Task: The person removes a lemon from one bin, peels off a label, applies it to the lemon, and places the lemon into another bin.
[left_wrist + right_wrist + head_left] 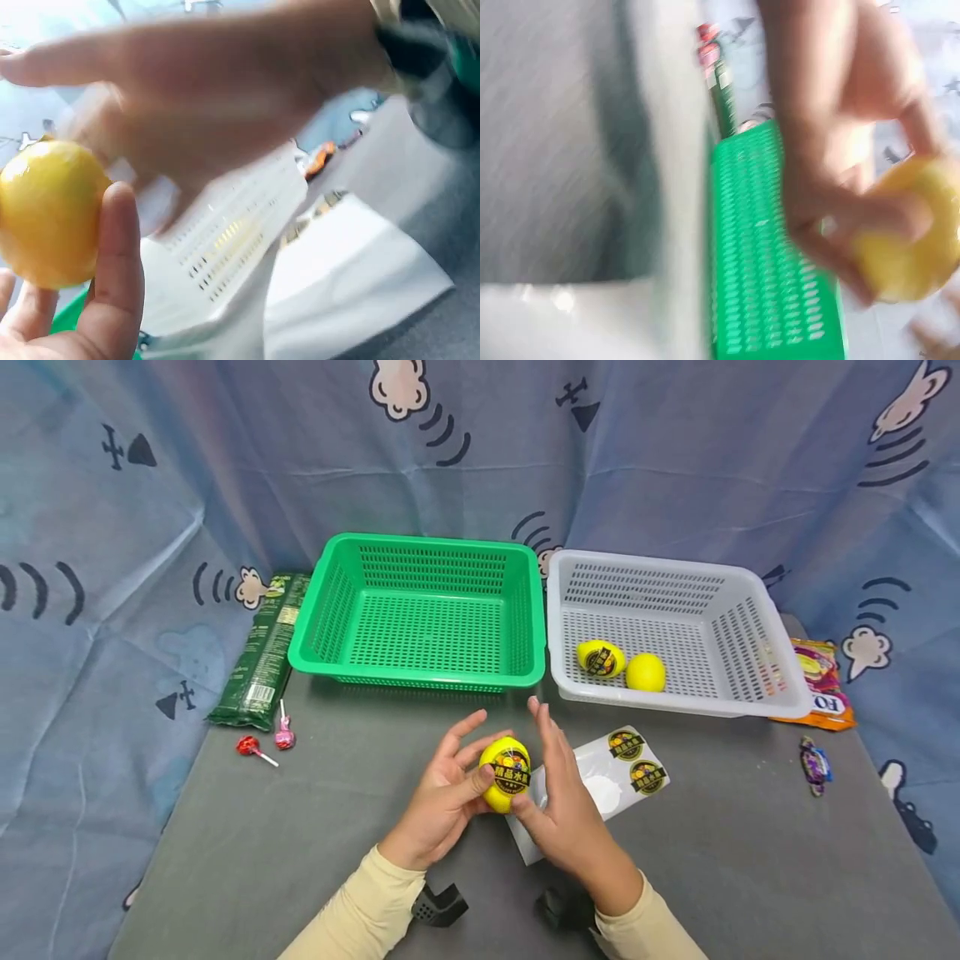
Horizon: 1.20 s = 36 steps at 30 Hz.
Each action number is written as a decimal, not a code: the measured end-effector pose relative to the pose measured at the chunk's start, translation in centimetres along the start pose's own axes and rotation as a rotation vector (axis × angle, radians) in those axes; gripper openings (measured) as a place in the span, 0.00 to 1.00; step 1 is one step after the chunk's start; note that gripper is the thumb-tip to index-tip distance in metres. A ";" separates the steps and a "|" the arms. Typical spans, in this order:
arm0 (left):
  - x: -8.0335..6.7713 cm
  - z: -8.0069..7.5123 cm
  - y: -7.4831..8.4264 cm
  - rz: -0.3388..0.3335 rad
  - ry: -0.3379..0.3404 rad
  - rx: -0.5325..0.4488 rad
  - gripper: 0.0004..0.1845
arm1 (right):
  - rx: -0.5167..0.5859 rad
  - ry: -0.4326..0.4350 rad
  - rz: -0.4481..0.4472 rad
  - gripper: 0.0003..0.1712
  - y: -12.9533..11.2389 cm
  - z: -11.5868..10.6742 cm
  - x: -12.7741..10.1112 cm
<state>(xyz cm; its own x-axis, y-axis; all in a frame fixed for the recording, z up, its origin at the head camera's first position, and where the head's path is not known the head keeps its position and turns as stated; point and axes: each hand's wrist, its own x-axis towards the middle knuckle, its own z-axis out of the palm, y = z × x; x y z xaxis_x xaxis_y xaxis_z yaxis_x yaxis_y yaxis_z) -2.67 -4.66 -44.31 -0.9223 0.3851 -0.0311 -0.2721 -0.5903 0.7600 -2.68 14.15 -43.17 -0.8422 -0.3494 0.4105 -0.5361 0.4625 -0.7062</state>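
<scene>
A yellow lemon (501, 802) with a round black-and-gold sticker (511, 772) on its front is held up above the table. My left hand (438, 802) grips it between thumb and fingers; the left wrist view shows the lemon (52, 217) from its bare side. On the lemon's other side is my right hand (566, 814), fingers extended upward and thumb right at the fruit's lower edge. Beneath the right hand lies a white sticker sheet (585, 760), partly covered, with two stickers left showing near its far corner. Both wrist views are blurred.
A green basket (420, 678) stands at the back, beside a white basket (675, 700) holding a stickered lemon (592, 652) and a plain-looking one (646, 672). Left are a green packet (258, 660) and two lollipops (247, 745); right, an orange packet (825, 685) and a wrapped candy (814, 767).
</scene>
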 end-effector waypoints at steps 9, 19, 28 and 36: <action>-0.3 -0.1 -1.3 0.020 0.031 -0.058 0.45 | -0.079 -0.063 -0.136 0.21 0.6 0.9 1.2; -0.1 -0.2 -1.2 0.030 0.014 -0.036 0.40 | -0.171 -0.160 0.049 0.59 1.8 0.6 0.6; 1.1 0.0 -0.7 0.047 0.095 0.019 0.16 | -0.191 0.092 0.190 0.47 3.3 -3.8 0.2; 7.5 3.2 2.0 0.099 0.054 0.136 0.17 | -0.503 0.226 0.477 0.26 8.7 -10.2 1.2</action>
<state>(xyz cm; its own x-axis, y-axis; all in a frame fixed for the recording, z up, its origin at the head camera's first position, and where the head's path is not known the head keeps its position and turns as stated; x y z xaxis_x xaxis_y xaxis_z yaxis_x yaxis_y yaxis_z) -9.20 -0.66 -40.97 -0.9572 0.2888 0.0166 -0.1425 -0.5208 0.8417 -8.99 26.07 -42.94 -0.9529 0.1353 0.2715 -0.0232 0.8599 -0.5099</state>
